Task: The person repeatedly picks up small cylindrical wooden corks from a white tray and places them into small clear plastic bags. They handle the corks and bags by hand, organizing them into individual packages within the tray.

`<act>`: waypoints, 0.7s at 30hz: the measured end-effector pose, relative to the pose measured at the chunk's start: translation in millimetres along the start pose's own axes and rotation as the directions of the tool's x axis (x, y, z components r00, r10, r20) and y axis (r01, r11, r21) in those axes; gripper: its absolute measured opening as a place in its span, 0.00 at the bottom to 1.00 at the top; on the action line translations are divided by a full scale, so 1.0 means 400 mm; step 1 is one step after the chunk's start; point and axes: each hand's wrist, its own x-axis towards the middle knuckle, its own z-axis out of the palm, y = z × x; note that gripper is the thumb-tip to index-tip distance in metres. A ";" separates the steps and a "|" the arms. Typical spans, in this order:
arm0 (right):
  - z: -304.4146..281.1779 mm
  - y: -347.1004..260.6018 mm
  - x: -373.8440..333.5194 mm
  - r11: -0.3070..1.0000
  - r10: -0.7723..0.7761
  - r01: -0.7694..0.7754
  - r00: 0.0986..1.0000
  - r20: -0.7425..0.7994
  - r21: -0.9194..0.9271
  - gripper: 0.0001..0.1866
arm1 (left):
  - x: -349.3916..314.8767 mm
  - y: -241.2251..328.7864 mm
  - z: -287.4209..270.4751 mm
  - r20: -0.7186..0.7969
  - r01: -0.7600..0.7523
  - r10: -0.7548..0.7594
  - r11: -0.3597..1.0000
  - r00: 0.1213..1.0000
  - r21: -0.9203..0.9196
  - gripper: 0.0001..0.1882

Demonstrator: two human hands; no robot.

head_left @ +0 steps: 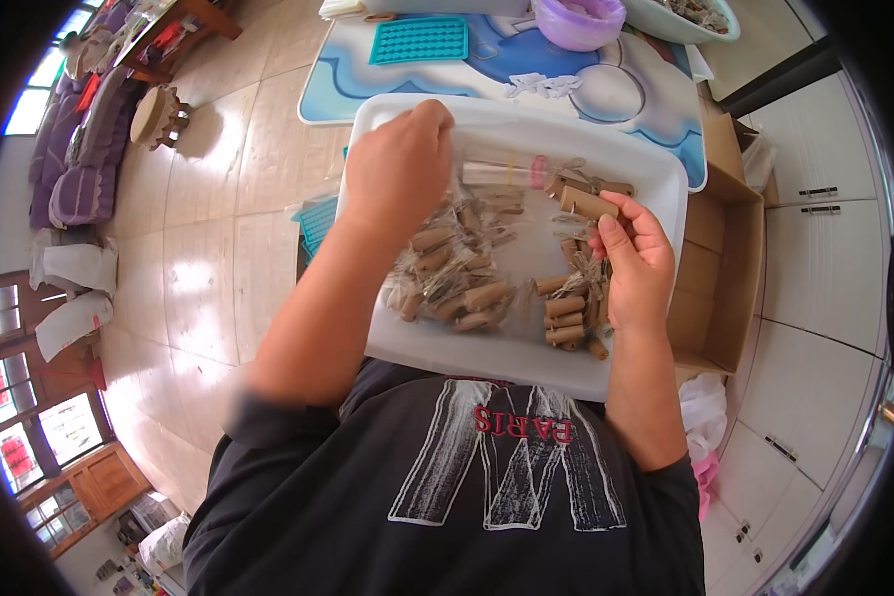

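Note:
Between the thumb and fingers of my right hand (pixel 634 253) is a small brown cylinder (pixel 588 204), lying roughly sideways above the right side of a white plastic tub (pixel 526 358). My left hand (pixel 402 164) is closed, raised over the tub's far left corner; what its fingers pinch, if anything, is hidden. Below it, a pile of brown cylinders (pixel 457 288) tangled with clear strands or film fills the left part of the tub. A second group of similar cylinders (pixel 566 323) lies near my right wrist. Clear plastic packing (pixel 497 174) with a pink band rests at the far side.
Beyond the tub is a blue-and-white patterned table (pixel 333 84) bearing a teal moulded tray (pixel 419 41), white pieces (pixel 543 85) and a purple-lined bowl (pixel 578 22). An open cardboard box (pixel 720 288) stands at the right, before white cabinets (pixel 815 273). A stool (pixel 159 116) stands far left.

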 end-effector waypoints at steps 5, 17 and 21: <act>0.005 0.001 -0.002 0.998 -0.055 0.055 0.998 -0.003 0.020 0.13 | -0.058 0.025 0.045 0.244 0.226 -0.147 0.914 0.959 -0.336 0.06; 0.004 0.002 -0.005 0.979 -0.182 0.176 0.982 -0.051 -0.106 0.13 | -0.057 0.022 0.047 0.553 0.579 -0.184 0.369 0.812 -0.727 0.06; 0.006 0.000 -0.002 0.981 -0.177 0.171 0.982 -0.065 -0.093 0.13 | -0.059 0.017 0.039 0.606 0.628 -0.174 0.289 0.776 -0.722 0.06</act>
